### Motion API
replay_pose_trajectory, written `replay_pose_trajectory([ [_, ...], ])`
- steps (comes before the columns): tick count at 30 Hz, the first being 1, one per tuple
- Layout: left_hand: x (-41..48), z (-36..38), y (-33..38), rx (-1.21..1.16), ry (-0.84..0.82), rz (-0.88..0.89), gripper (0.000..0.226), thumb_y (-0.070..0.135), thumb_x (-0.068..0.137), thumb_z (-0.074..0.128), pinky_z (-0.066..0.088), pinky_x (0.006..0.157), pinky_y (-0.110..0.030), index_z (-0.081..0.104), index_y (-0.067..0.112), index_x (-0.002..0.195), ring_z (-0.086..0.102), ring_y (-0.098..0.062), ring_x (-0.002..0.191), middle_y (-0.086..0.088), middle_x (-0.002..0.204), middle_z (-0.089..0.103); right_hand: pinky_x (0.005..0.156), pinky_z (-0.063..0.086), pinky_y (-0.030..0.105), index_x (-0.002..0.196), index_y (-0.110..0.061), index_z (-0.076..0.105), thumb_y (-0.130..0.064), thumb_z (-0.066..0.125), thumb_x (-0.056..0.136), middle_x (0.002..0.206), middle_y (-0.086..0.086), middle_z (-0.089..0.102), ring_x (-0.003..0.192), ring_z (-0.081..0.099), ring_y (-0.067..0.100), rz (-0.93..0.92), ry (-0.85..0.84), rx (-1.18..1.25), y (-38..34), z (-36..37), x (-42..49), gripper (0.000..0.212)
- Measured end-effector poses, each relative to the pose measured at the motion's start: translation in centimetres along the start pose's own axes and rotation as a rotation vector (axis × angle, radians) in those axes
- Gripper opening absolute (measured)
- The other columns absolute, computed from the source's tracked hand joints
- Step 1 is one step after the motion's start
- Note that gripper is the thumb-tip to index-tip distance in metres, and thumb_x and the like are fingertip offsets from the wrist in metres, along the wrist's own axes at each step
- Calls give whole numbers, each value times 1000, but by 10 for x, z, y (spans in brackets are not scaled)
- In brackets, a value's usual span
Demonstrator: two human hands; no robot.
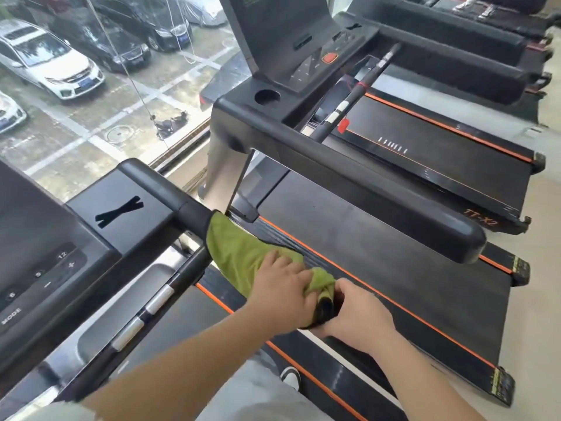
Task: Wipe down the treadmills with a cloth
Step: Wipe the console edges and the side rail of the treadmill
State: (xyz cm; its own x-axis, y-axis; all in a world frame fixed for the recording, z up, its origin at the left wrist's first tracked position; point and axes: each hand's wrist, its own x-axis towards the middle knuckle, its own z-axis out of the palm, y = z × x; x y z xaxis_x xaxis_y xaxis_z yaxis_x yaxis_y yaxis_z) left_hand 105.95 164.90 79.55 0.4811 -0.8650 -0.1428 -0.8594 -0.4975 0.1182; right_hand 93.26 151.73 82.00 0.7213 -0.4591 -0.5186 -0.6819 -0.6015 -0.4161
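Observation:
A green cloth (239, 253) is draped along the right handrail (170, 192) of the near treadmill, covering it from its upper part down to the end. My left hand (282, 287) lies on top of the cloth, its fingers curled over the wrapped rail. Just below it, my right hand (361, 317) grips the rail's black end, where the cloth's bunched tip hangs. The near treadmill's console (45, 253) sits at the left with numbered buttons.
A second treadmill (379, 208) stands to the right, its belt and long handrail close by, with further treadmills behind it. A window at the left looks down on parked cars (51, 59). My shoe (290, 378) stands on the near treadmill's side rail.

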Motion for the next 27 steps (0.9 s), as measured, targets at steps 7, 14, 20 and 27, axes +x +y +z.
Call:
replay_pose_trajectory([
  [7, 27, -17, -69, 79, -45, -42, 56, 57, 99, 27, 38, 104, -38, 74, 27, 105, 64, -24, 106, 5, 101, 74, 79, 55, 30, 115, -43, 57, -65, 80, 45, 107, -23, 65, 98, 63, 6, 14, -2, 14, 2, 1, 0, 77],
  [14, 9, -2, 14, 71, -53, -32, 40, 41, 93, 36, 36, 101, -45, 71, 21, 93, 62, -28, 94, 0, 94, 69, 71, 49, 29, 97, -43, 52, -56, 82, 55, 91, -25, 61, 97, 64, 9, -1, -7, 20, 1, -1, -1, 54],
  [20, 10, 12, -49, -16, 82, 215, 40, 49, 95, 41, 38, 109, -44, 72, 29, 113, 64, -23, 101, 8, 100, 70, 73, 49, 29, 109, -40, 59, -66, 81, 49, 105, -23, 66, 99, 63, 8, -4, 28, 12, 2, 3, -1, 70],
  [27, 2, -11, -21, 176, -111, -169, 53, 46, 96, 24, 3, 122, -63, 65, 22, 119, 50, -30, 128, -2, 121, 64, 69, 49, 29, 109, -41, 58, -63, 82, 51, 104, -21, 65, 96, 62, 9, 9, -10, 8, -1, 1, -1, 66],
])
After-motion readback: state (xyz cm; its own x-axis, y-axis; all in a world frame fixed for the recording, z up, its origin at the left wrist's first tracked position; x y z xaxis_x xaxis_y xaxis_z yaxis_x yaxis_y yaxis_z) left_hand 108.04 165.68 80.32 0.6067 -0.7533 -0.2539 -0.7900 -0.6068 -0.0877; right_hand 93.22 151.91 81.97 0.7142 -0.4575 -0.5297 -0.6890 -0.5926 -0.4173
